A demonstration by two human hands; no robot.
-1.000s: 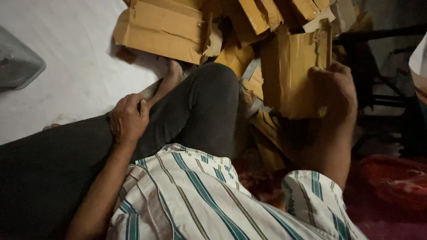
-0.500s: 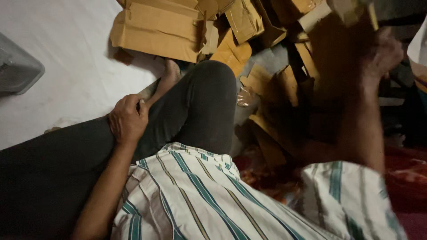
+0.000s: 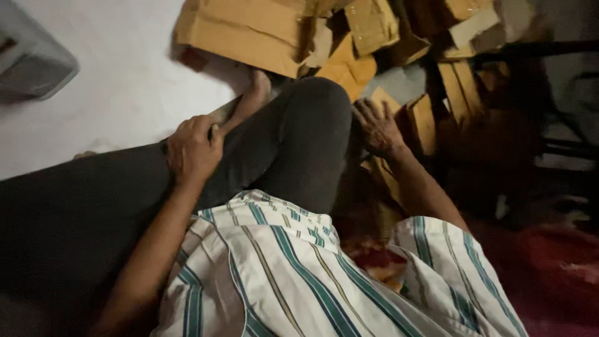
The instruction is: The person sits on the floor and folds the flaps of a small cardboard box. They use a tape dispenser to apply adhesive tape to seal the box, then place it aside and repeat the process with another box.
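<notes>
— Sitting on the floor, what do you see nearest you?

— My striped shirt (image 3: 299, 274), white with green and tan lines, fills the bottom of the view. Just past it my left hand (image 3: 192, 150) lies on my dark trouser leg (image 3: 112, 206), fingers curled loosely over the cloth. That grip holds nothing but the fabric beneath it.

— And the other hand?

— My right hand (image 3: 377, 126) is stretched out beside my raised knee (image 3: 312, 112), palm down, fingers spread wide, so that grip is released. It rests on the near edge of the cardboard pile (image 3: 399, 118), touching a small brown piece (image 3: 421, 122) that stands on its edge just right of my fingers.

— Where does the cardboard sit?

— Flattened cartons lie in a heap on the floor, from just beyond my knee to the top of the view. A large folded box (image 3: 249, 34) lies farthest left, with my bare foot (image 3: 246, 103) near its lower edge.

— Anything else around?

— Pale floor (image 3: 118, 81) to the left, a grey plastic thing (image 3: 28, 59) at the far left edge, and red cloth (image 3: 549, 268) in shadow on my right.
</notes>
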